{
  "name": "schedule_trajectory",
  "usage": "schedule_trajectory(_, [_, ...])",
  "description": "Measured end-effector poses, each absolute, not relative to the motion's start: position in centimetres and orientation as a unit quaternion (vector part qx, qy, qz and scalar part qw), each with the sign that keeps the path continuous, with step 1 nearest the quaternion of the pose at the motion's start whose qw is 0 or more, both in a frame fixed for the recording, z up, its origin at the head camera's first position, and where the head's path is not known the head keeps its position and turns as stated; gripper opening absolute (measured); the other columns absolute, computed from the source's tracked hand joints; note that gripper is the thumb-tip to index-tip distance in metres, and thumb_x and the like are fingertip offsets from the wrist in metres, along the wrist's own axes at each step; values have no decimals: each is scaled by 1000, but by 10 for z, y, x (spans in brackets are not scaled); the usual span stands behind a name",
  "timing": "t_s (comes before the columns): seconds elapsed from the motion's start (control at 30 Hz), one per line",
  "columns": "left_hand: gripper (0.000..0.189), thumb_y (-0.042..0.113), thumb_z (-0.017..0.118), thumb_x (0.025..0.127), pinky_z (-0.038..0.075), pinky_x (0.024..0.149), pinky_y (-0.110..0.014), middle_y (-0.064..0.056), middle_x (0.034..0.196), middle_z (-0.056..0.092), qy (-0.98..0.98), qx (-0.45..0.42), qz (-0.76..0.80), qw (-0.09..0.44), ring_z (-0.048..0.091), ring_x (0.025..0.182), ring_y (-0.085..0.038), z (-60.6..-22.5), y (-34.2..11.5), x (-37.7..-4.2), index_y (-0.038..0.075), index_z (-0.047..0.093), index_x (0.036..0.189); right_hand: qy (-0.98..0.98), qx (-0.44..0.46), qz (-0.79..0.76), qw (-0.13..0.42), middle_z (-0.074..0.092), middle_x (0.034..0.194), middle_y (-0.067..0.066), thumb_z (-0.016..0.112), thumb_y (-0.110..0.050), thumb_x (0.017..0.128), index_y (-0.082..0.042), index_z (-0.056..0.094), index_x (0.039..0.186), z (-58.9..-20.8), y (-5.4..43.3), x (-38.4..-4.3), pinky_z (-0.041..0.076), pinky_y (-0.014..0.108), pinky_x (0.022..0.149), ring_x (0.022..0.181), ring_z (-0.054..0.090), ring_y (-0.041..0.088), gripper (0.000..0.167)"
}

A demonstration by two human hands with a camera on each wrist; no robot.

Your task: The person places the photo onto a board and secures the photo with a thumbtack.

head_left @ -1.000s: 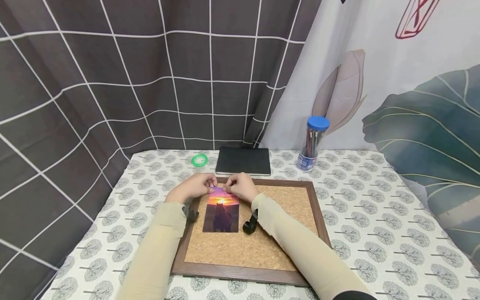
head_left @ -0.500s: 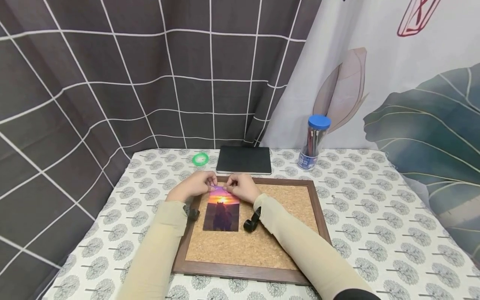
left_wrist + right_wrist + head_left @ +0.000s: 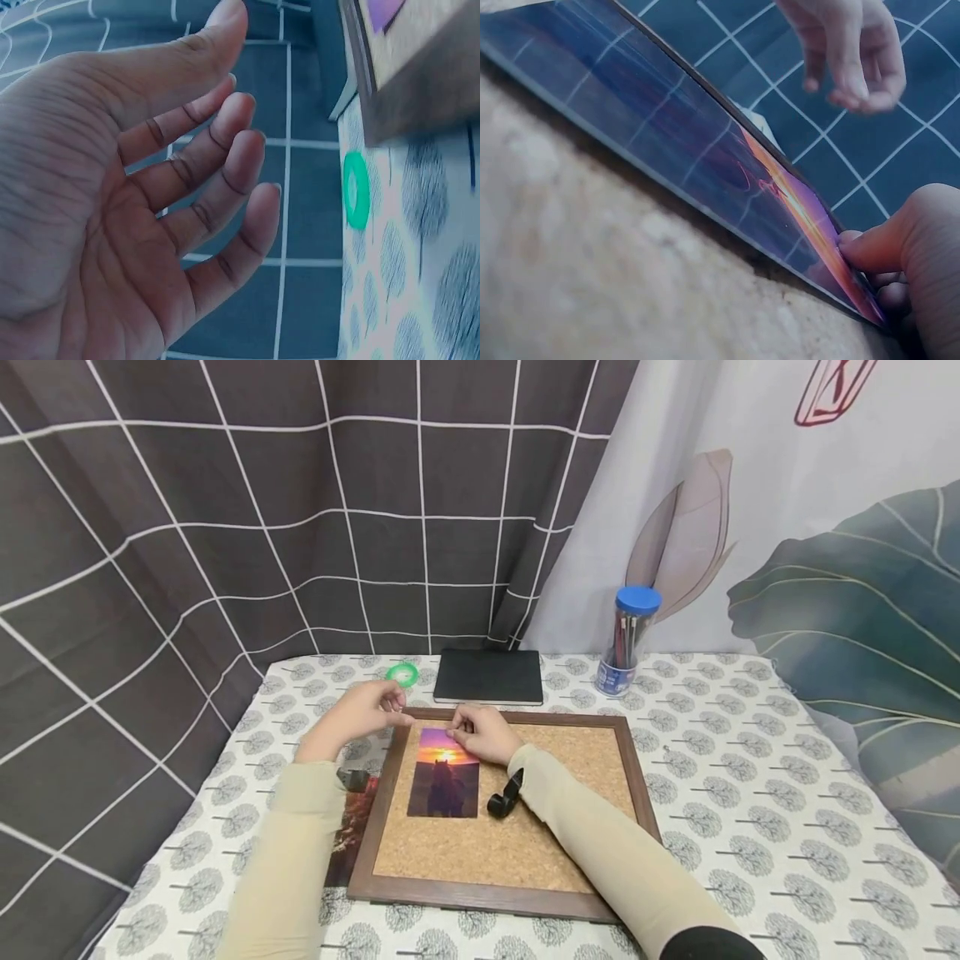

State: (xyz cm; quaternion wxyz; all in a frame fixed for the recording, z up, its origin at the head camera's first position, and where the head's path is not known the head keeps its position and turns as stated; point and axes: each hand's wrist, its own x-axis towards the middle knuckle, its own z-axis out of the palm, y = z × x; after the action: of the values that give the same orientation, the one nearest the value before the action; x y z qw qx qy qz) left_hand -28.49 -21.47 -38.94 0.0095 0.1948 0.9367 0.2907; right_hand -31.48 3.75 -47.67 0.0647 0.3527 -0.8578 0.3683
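A photo of a horse's silhouette against a sunset lies upright on the left part of a wood-framed corkboard. My right hand holds the photo at its top right corner; in the right wrist view the thumb lies on its glossy face, other fingers curl at the edge, and the photo stands slightly off the cork. Near the board's top left corner hovers my left hand, apart from the photo. Its fingers are loosely bent with nothing in them in the left wrist view.
Behind the board lie a green tape ring and a black notebook. A clear jar with a blue lid holds several pencils or sticks at back right. Another dark reddish picture lies by the board's left edge, partly covered by the left arm.
My left hand has let go of the photo's top left corner and moved left and slightly back. The reddish picture beside the board has come into sight. My right hand stays at the photo.
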Motion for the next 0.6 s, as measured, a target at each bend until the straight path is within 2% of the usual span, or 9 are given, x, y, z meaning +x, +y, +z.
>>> schedule_trajectory(0.13, [26,31,80,87,50,78,-39,0,88,64,935,195,298,7,59,84,-19,-383,-227,-281,11,66,96,-861,350,363,67,58,73,-8,73,-17,91,-18,63,84,-473,38,-316,43,23,60,63,51,7,12])
schedule_trajectory(0.33, [23,35,76,91,50,80,-40,1,91,65,934,195,299,30,59,86,-19,-383,-237,-273,14,66,95,-864,345,362,50,58,73,-7,72,-18,91,-18,63,85,-472,38,-316,43,23,60,63,51,7,11])
schedule_trajectory(0.47, [23,34,75,91,51,79,-40,0,91,65,937,187,292,38,60,85,-19,-387,-247,-269,13,66,98,-861,346,369,47,58,72,-8,72,-17,91,-18,64,85,-476,38,-316,44,23,59,62,52,7,10])
schedule_trajectory(0.6, [30,33,76,90,53,78,-41,-2,93,66,943,184,270,62,62,86,-20,-392,-261,-262,8,66,104,-858,350,372,52,58,73,-7,73,-17,90,-19,64,85,-479,37,-316,44,23,60,63,52,7,11])
